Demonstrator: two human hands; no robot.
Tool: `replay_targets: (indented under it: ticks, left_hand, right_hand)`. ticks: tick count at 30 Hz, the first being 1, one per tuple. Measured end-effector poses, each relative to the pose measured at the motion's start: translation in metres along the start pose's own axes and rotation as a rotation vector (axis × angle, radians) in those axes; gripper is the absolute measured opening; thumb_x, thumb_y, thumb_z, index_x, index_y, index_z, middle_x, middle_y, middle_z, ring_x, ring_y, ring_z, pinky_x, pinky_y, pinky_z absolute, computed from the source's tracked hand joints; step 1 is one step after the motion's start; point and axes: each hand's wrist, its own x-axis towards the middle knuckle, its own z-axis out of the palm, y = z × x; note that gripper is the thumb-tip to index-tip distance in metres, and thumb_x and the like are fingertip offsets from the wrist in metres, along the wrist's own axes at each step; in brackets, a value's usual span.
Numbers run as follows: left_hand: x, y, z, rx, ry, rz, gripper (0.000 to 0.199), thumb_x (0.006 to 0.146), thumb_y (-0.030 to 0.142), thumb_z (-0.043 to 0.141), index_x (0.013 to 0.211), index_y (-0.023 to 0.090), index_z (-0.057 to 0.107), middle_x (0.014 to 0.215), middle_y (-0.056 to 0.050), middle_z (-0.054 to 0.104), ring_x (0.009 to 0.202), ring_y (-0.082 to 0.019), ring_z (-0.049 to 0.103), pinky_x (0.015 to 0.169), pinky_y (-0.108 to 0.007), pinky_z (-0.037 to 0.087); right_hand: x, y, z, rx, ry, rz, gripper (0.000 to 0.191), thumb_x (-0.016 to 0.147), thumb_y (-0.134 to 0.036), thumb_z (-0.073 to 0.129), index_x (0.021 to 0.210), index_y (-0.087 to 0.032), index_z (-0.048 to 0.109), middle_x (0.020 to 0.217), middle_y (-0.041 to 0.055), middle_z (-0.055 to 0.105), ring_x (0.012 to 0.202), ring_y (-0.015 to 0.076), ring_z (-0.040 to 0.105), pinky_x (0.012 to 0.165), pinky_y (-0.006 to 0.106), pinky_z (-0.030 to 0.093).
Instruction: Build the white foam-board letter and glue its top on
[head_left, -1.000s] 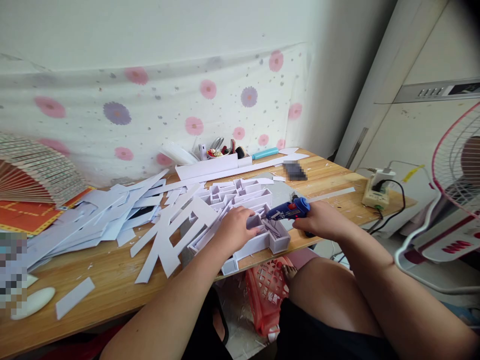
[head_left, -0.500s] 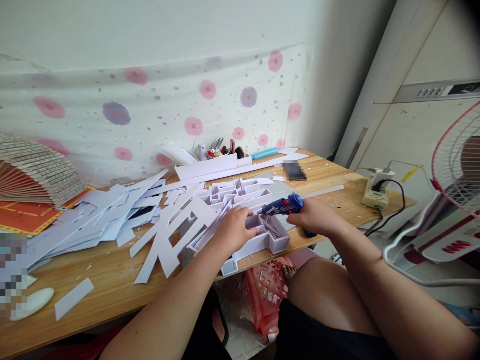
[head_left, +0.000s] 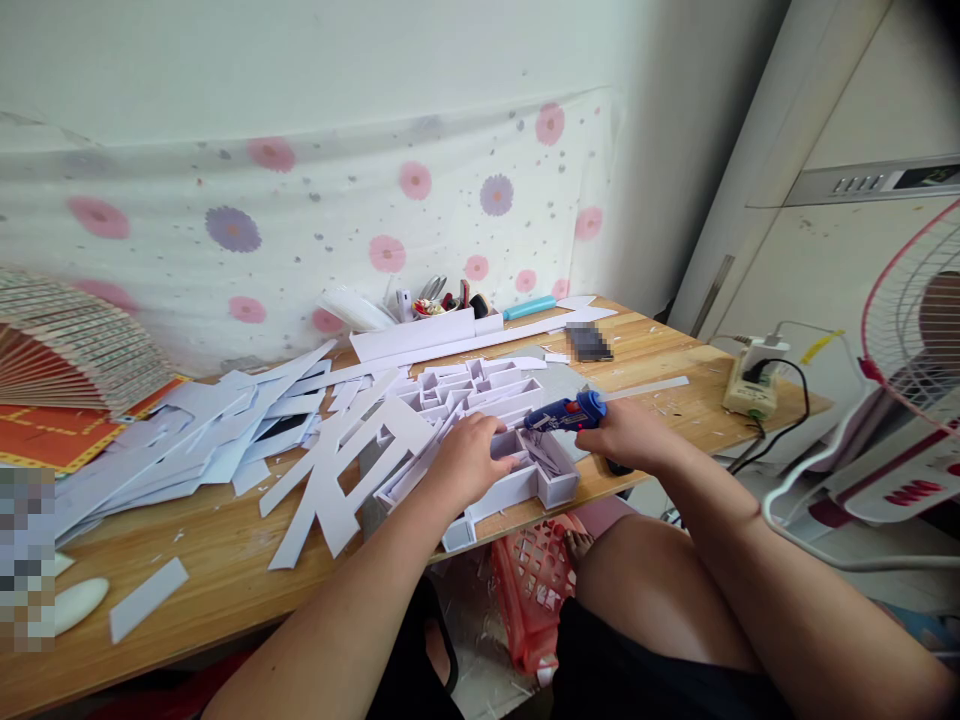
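My right hand (head_left: 628, 432) is wrapped around a blue hot glue gun (head_left: 564, 412), its nozzle pointing left over the white foam-board model (head_left: 517, 492). Walled compartments make up this model, which lies near the table's front edge; thin scraps sit in its right-hand box. Gripping the model from the near left is my left hand (head_left: 471, 458), thumb and fingers bent over its walls. The fingertips' exact contact is partly hidden. Just left of the model lies a cut-out white board (head_left: 386, 440) with rectangular openings.
Loose white board pieces (head_left: 202, 430) are heaped on the table's left. A dark phone-like object (head_left: 589, 341) and a turquoise cylinder (head_left: 529, 308) lie behind the model. A power strip (head_left: 752, 385) with cords sits at right, near a fan (head_left: 919, 310). Below stands a red basket (head_left: 529, 590).
Almost nothing differs. Both hands and the glue gun keep their places over the model; the view shifts only very slightly.
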Motion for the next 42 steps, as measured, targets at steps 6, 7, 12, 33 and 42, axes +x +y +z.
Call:
replay_targets:
  ticks: [6,7,12,33,42]
  left_hand:
    - [0.000,-0.001,0.001,0.001,0.004,0.004,0.035,0.075,0.034,0.070,0.105,0.017,0.064,0.111,-0.008,0.065,0.106,-0.024,0.059,0.094,-0.036,0.045]
    - [0.000,-0.001,0.001,0.000,0.003,0.003,0.035,0.075,0.034,0.070,0.105,0.017,0.063,0.111,-0.008,0.065,0.106,-0.024,0.059,0.094,-0.036,0.045]
    - [0.000,0.000,0.000,-0.001,0.004,-0.004,0.034,0.074,0.033,0.070,0.105,0.019,0.063,0.112,-0.007,0.065,0.106,-0.024,0.058,0.093,-0.036,0.045]
    - [0.000,-0.001,0.000,-0.005,0.000,0.000,0.033,0.075,0.034,0.068,0.104,0.019,0.063,0.111,-0.008,0.065,0.105,-0.025,0.059,0.093,-0.037,0.045]
    - [0.000,0.000,0.000,-0.003,0.009,0.003,0.030,0.074,0.032,0.069,0.100,0.019,0.063,0.109,-0.008,0.066,0.105,-0.025,0.059,0.092,-0.037,0.045]
  right_hand:
    - [-0.001,0.001,0.000,-0.028,0.000,-0.005,0.016,0.066,-0.027,0.054,0.073,-0.017,0.065,0.061,0.0018,0.056,0.059,0.0155,0.048,0.052,0.024,0.032]
    - [-0.002,0.001,-0.001,-0.032,-0.003,-0.007,0.017,0.066,-0.027,0.054,0.073,-0.017,0.066,0.061,0.0018,0.056,0.059,0.0154,0.048,0.052,0.024,0.032]
    - [-0.003,0.001,-0.002,-0.029,-0.011,-0.023,0.016,0.066,-0.026,0.053,0.072,-0.018,0.065,0.059,0.0015,0.055,0.058,0.0153,0.047,0.051,0.024,0.032]
    - [-0.011,0.029,-0.001,0.464,0.007,-0.019,0.016,0.060,-0.031,0.055,0.068,-0.017,0.056,0.063,-0.0006,0.054,0.064,0.0156,0.050,0.060,0.026,0.041]
    - [-0.016,0.028,0.001,0.462,-0.116,0.002,0.009,0.059,-0.024,0.056,0.065,-0.018,0.053,0.055,-0.0021,0.054,0.054,0.0128,0.049,0.052,0.024,0.039]
